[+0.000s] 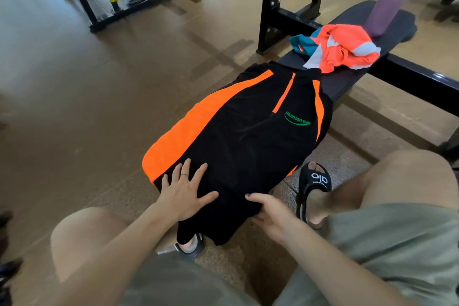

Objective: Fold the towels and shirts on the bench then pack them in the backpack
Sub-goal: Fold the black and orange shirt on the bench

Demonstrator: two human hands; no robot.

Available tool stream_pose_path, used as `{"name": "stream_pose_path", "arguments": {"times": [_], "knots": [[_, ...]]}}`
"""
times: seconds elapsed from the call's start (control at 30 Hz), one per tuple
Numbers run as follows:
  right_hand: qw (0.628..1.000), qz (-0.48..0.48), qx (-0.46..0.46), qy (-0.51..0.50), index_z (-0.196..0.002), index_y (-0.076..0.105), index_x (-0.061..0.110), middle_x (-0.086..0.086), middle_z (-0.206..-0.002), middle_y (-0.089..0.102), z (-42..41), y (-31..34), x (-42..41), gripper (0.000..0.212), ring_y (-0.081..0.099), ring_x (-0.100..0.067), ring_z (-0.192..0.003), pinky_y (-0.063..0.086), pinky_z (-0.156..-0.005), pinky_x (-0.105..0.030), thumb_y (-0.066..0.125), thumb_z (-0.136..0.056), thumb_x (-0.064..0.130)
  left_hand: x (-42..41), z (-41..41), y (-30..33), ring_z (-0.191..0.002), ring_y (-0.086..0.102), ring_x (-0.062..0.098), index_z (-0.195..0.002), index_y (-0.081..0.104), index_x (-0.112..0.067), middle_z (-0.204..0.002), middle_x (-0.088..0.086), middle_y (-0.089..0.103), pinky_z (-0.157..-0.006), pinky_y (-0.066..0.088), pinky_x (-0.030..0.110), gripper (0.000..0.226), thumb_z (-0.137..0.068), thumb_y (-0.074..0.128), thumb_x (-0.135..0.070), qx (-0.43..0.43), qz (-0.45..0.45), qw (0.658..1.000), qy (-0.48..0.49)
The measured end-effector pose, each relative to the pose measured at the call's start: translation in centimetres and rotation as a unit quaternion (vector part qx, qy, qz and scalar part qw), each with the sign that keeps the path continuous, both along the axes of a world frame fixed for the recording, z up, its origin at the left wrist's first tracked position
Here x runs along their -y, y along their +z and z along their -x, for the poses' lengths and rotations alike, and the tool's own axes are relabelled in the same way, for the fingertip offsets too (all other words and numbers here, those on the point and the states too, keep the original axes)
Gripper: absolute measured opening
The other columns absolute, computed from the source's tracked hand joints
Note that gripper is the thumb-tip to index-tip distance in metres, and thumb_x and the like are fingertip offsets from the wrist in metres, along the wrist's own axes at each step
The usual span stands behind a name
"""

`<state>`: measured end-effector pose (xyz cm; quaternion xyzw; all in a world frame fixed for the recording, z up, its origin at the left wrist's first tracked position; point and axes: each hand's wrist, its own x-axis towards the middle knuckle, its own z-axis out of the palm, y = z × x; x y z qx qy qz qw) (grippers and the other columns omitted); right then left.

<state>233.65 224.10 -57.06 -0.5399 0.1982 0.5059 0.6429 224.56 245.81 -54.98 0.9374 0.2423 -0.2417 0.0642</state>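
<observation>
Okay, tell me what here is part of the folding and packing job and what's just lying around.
Part of the job:
black shirt, spread on the bench
orange garment, crumpled
teal garment, crumpled
left hand, flat on the shirt
right hand, at the shirt's hem

Lying about:
purple bottle on the bench
gym frame
sandal

No backpack is in view.

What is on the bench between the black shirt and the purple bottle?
A crumpled orange cloth over a teal one, in the head view.
</observation>
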Motion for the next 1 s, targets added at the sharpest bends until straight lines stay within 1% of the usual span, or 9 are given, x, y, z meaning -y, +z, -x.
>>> {"name": "stream_pose_path", "arguments": {"times": [0.17, 0.3, 0.43, 0.53, 0.67, 0.73, 0.8, 0.87, 1.0], "knots": [[0.987, -0.144, -0.070, -0.019, -0.121, 0.069, 0.008, -0.006, -0.116, 0.074, 0.7, 2.4, 0.1, 0.039, 0.074, -0.022, -0.100, 0.057, -0.082, -0.035, 0.061, -0.085, -0.005, -0.7, -0.5, -0.4, -0.156, 0.001, 0.030, -0.159, -0.003, -0.045, -0.170, 0.009, -0.004, -0.122, 0.013, 0.058, 0.081, -0.090, 0.022, -0.081, 0.019, 0.005, 1.000, 0.022], [0.954, -0.252, -0.164, -0.009, -0.089, 0.071, 0.005, 0.001, -0.077, 0.062, 0.5, 3.6, 0.5, 0.015, 0.047, -0.008, -0.048, 0.058, -0.073, -0.032, 0.059, -0.085, -0.004, -1.2, -0.8, -0.6, -0.154, 0.010, 0.030, -0.158, 0.008, -0.044, -0.168, 0.007, 0.007, -0.119, 0.020, 0.057, 0.078, -0.091, 0.024, -0.080, 0.053, 0.002, 0.997, 0.054], [0.945, -0.269, -0.186, 0.023, -0.077, 0.073, 0.006, -0.002, -0.080, 0.059, 0.4, 3.7, -0.4, 0.011, 0.043, -0.008, -0.057, 0.057, -0.069, -0.026, 0.066, -0.084, -0.001, -1.3, -1.2, 0.1, -0.140, 0.028, 0.040, -0.149, 0.027, -0.021, -0.150, 0.015, 0.027, -0.110, 0.034, 0.057, 0.074, -0.095, 0.046, -0.068, 0.139, 0.053, 0.960, 0.237], [0.971, -0.212, -0.017, 0.112, -0.107, 0.073, 0.001, -0.003, -0.107, 0.071, 0.9, 2.8, -0.9, 0.030, 0.067, -0.018, -0.091, 0.053, -0.090, -0.030, 0.074, -0.078, -0.001, -1.9, -0.5, 0.1, -0.139, 0.023, 0.042, -0.142, 0.027, -0.009, -0.148, 0.020, 0.023, -0.111, 0.031, 0.054, 0.075, -0.093, 0.060, -0.055, 0.153, 0.089, 0.912, 0.371], [0.965, -0.043, 0.193, 0.171, -0.132, 0.059, 0.019, 0.007, -0.127, 0.069, 2.1, 1.1, -0.5, 0.085, 0.064, -0.011, -0.117, 0.048, -0.107, -0.035, 0.092, -0.054, 0.024, -3.1, 1.4, -1.8, -0.134, 0.042, 0.040, -0.149, 0.018, -0.011, -0.149, 0.019, 0.033, -0.109, 0.039, 0.051, 0.093, -0.086, 0.068, -0.057, 0.219, 0.208, 0.741, 0.600], [0.981, -0.042, 0.161, 0.101, -0.131, 0.061, 0.020, 0.008, -0.124, 0.071, 2.2, 0.7, -0.2, 0.082, 0.065, -0.014, -0.117, 0.046, -0.109, -0.040, 0.090, -0.055, 0.023, -3.2, 2.2, -2.9, -0.118, 0.060, 0.035, -0.149, 0.028, -0.014, -0.134, 0.012, 0.053, -0.096, 0.051, 0.049, 0.096, -0.080, 0.065, -0.069, 0.244, 0.331, 0.592, 0.694], [0.993, -0.102, 0.056, 0.007, -0.128, 0.064, 0.017, 0.000, -0.123, 0.072, 2.1, 0.8, 0.2, 0.059, 0.066, -0.023, -0.116, 0.049, -0.106, -0.044, 0.080, -0.072, 0.008, -3.0, 3.0, -4.1, -0.101, 0.066, 0.031, -0.136, 0.051, -0.012, -0.122, 0.009, 0.065, -0.081, 0.051, 0.043, 0.084, -0.081, 0.055, -0.076, 0.226, 0.418, 0.537, 0.697], [0.986, -0.149, -0.055, -0.043, -0.124, 0.067, 0.010, -0.007, -0.120, 0.073, 2.3, 1.4, 0.3, 0.043, 0.070, -0.025, -0.109, 0.058, -0.090, -0.040, 0.068, -0.083, -0.002, -2.8, 3.5, -5.4, -0.097, 0.066, 0.030, -0.126, 0.059, -0.010, -0.122, 0.013, 0.068, -0.082, 0.051, 0.041, 0.076, -0.086, 0.053, -0.074, 0.218, 0.428, 0.558, 0.677], [0.984, -0.098, -0.141, -0.044, -0.114, 0.069, 0.000, -0.013, -0.104, 0.076, 3.1, 2.2, 0.1, 0.026, 0.076, -0.020, -0.078, 0.058, -0.058, -0.027, 0.062, -0.090, -0.005, -3.0, 3.6, -5.9, -0.106, 0.065, 0.039, -0.130, 0.050, -0.003, -0.122, 0.016, 0.063, -0.094, 0.055, 0.052, 0.069, -0.094, 0.052, -0.063, 0.222, 0.269, 0.702, 0.620]]}}
